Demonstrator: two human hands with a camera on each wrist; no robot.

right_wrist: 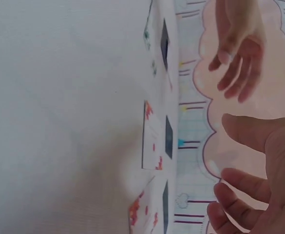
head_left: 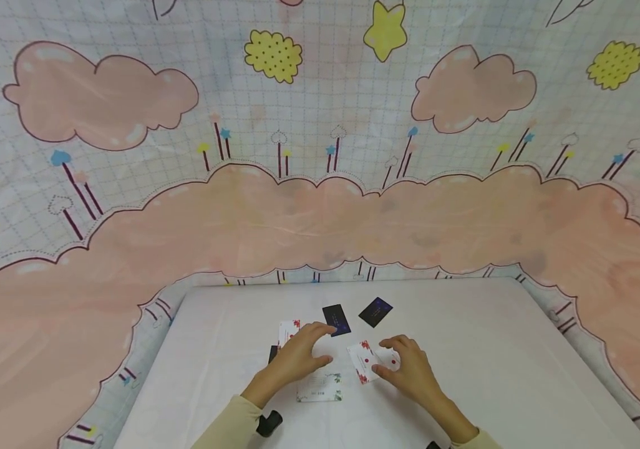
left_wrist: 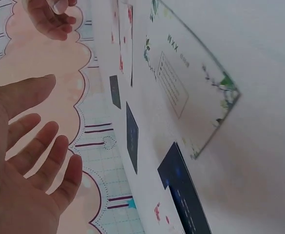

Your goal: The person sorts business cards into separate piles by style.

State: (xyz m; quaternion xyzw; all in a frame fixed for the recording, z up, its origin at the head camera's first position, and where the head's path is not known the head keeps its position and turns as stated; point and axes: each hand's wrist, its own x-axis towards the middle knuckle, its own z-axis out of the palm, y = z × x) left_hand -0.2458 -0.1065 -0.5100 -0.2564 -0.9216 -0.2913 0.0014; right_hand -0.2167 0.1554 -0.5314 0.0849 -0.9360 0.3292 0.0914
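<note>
My left hand (head_left: pixel 299 355) hovers over the cards with its fingers apart and holds nothing. Just in front of it lies a white card with green leaf corners (head_left: pixel 319 389), also large in the left wrist view. Left of that hand a white card with red flowers (left_wrist: pixel 162 214) partly covers a dark blue card (left_wrist: pixel 187 195). My right hand (head_left: pixel 412 372), fingers loosely bent around air, is above two white cards with red flowers; the left one (head_left: pixel 362 362) shows well, the other (head_left: pixel 392 358) is partly hidden by the fingers.
Two dark blue cards, one tilted left (head_left: pixel 336 320) and one tilted right (head_left: pixel 376 312), lie farther back on the white table (head_left: pixel 466 324). A cloth with pink clouds (head_left: pixel 106 96) hangs behind it. Black wrist gear (head_left: pixel 269 423) sits by the left sleeve.
</note>
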